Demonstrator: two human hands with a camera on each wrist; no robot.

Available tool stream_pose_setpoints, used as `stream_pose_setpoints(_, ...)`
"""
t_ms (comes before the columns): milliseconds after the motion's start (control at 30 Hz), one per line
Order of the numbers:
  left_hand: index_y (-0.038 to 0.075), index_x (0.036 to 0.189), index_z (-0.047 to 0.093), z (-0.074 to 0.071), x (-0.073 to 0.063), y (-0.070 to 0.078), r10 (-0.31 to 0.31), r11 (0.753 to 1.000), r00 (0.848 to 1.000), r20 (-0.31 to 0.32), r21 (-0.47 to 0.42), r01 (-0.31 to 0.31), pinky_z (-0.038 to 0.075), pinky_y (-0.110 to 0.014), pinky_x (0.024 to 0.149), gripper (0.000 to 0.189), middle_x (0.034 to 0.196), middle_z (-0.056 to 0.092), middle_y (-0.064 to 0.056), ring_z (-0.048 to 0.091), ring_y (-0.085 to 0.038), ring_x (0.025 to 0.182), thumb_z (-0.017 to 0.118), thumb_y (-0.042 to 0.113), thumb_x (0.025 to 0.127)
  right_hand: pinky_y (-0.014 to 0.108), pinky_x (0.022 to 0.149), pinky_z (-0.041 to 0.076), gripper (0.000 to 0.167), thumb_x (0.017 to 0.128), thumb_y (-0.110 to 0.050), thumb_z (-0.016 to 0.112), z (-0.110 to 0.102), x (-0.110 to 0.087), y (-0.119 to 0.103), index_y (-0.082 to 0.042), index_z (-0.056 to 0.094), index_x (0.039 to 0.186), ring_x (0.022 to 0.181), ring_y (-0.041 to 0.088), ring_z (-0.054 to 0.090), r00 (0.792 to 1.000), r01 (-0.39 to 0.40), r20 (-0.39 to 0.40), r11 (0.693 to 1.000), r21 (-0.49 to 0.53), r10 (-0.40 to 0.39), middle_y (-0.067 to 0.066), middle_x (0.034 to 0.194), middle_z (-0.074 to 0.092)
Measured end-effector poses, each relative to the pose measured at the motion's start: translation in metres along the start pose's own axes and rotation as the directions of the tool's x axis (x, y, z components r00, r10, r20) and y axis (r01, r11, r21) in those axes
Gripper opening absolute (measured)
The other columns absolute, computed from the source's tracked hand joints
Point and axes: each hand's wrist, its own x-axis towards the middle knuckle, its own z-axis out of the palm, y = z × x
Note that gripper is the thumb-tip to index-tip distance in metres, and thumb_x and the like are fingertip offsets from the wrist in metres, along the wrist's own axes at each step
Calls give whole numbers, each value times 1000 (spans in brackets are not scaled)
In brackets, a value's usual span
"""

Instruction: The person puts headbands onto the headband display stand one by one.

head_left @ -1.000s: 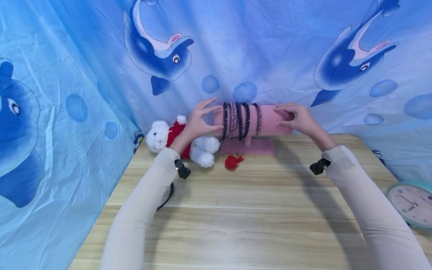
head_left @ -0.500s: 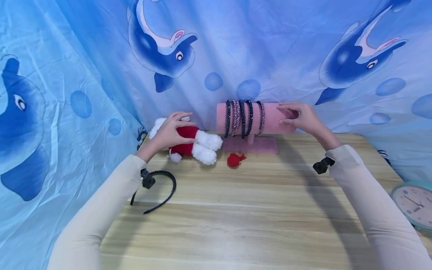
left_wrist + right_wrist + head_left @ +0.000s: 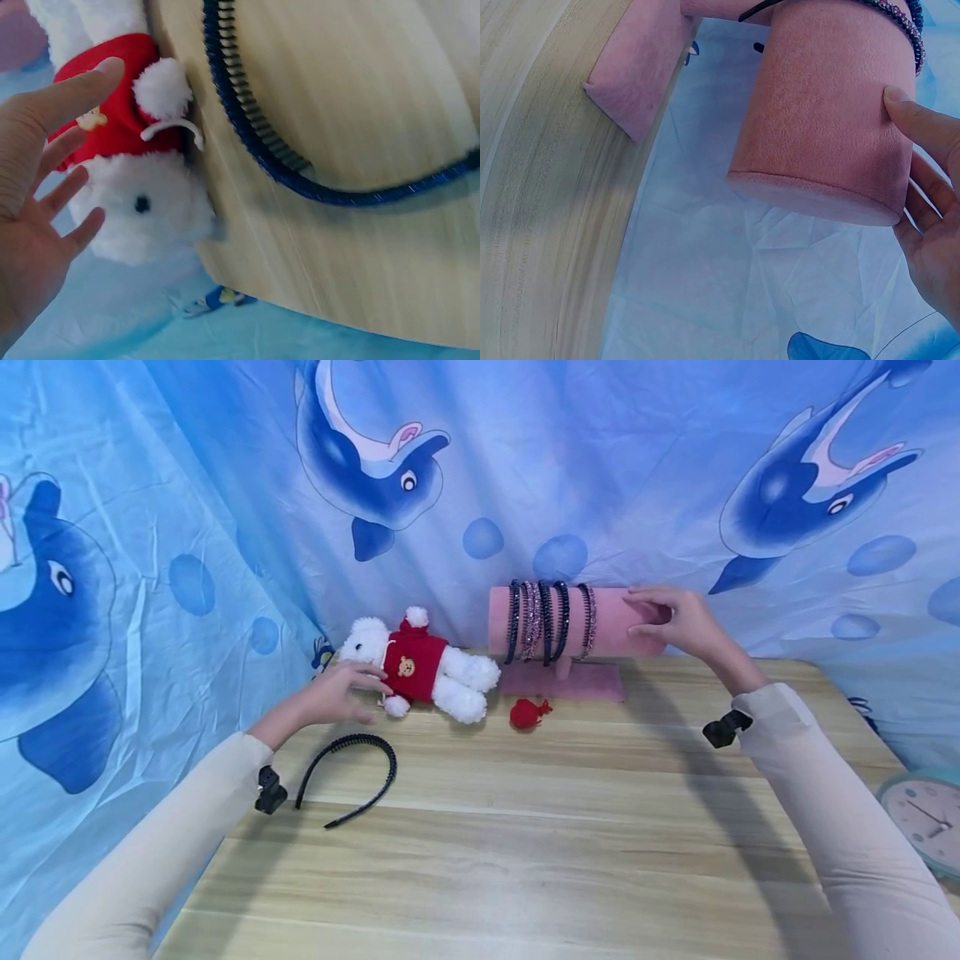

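My right hand holds the right end of a pink plush headband stand; in the right wrist view, the thumb lies on the roll and the other fingers are partly hidden behind its edge. Several beaded headbands, black and pink, circle the roll's left part. My left hand, fingers spread and holding nothing, is over the table's left side. Close below it lies a loose dark headband, toothed inside and bluish in the left wrist view. A white teddy bear in a red sweater lies beside that hand.
A small red pouch sits in front of the stand's base. At the far right is a mint-rimmed clock. Blue dolphin-printed curtains hang behind and left of the wooden table.
My left hand has moved from the roll's left end leftward and toward me, past the bear, uncovering the bear and the loose headband. The right hand stays on the roll's end.
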Motion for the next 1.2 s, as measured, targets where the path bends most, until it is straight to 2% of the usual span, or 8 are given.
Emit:
stream_pose_setpoints(133, 1, 126, 70, -2, -11, -10, 9, 994, 998, 59, -112, -2, 50, -63, 107, 50, 137, 63, -25, 57, -46, 127, 86, 5, 78, 56, 127, 27, 53, 83, -5, 83, 0, 0, 1, -2, 66, 133, 146, 43, 40, 1000, -7, 3, 1000, 1, 7, 22, 150, 53)
stream_pose_setpoints(300, -10, 124, 67, -7, -17, -18, 27, 954, 985, 172, -300, 26, 62, -52, 92, 45, 132, 62, -33, 64, -49, 113, 80, -4, 81, 55, 127, 27, 53, 83, -5, 83, 0, -1, 1, -2, 66, 133, 146, 43, 39, 1000, -11, 4, 1000, 3, 11, 22, 151, 52)
stream_pose_setpoints(433, -13, 126, 63, -9, -20, -24, -10, 910, 960, 280, -396, 125, 65, -38, 88, 45, 127, 62, -36, 64, -51, 113, 77, -6, 84, 55, 127, 27, 53, 84, -5, 83, -1, -1, -1, -2, 66, 133, 146, 43, 39, 1000, -9, 10, 1000, 5, 9, 22, 150, 53)
stream_pose_setpoints(533, -12, 129, 61, -11, -23, -27, -61, 875, 937, 344, -432, 216, 65, -31, 76, 46, 128, 61, -35, 68, -46, 109, 75, -6, 86, 55, 127, 27, 52, 84, -5, 83, -2, -1, -1, -1, 66, 133, 146, 43, 39, 1000, -10, 10, 1000, 4, 10, 22, 150, 53)
stream_pose_setpoints(667, -10, 131, 59, -12, -24, -30, -116, 847, 909, 400, -438, 300, 57, -28, 61, 47, 128, 62, -34, 72, -31, 96, 72, -4, 87, 55, 127, 27, 52, 84, -5, 82, -1, -1, -2, -1, 66, 133, 147, 42, 39, 1000, -13, 9, 1000, 1, 13, 22, 149, 54)
stream_pose_setpoints(933, -6, 130, 60, -2, -23, -35, -185, 791, 859, 478, -446, 418, 49, -25, 57, 44, 125, 65, -29, 57, -14, 70, 71, -5, 87, 55, 127, 27, 52, 84, -5, 83, -1, -1, -2, -1, 65, 133, 146, 43, 40, 1000, -11, 10, 1000, 4, 11, 23, 150, 53)
stream_pose_setpoints(1033, -4, 127, 63, 4, -22, -38, -195, 798, 859, 473, -433, 420, 49, -23, 56, 43, 120, 66, -26, 56, -13, 68, 73, -4, 85, 55, 127, 27, 53, 84, -6, 83, -1, -1, -2, -2, 65, 134, 146, 43, 40, 1000, -17, 10, 1000, 5, 17, 22, 150, 53)
stream_pose_setpoints(1200, -2, 120, 68, 12, -21, -41, -187, 842, 892, 411, -401, 361, 56, -24, 61, 42, 111, 69, -21, 64, -20, 82, 79, -2, 79, 55, 127, 27, 53, 84, -7, 83, -1, -1, -2, -3, 66, 134, 146, 42, 40, 1000, -21, 13, 1000, 4, 21, 21, 149, 54)
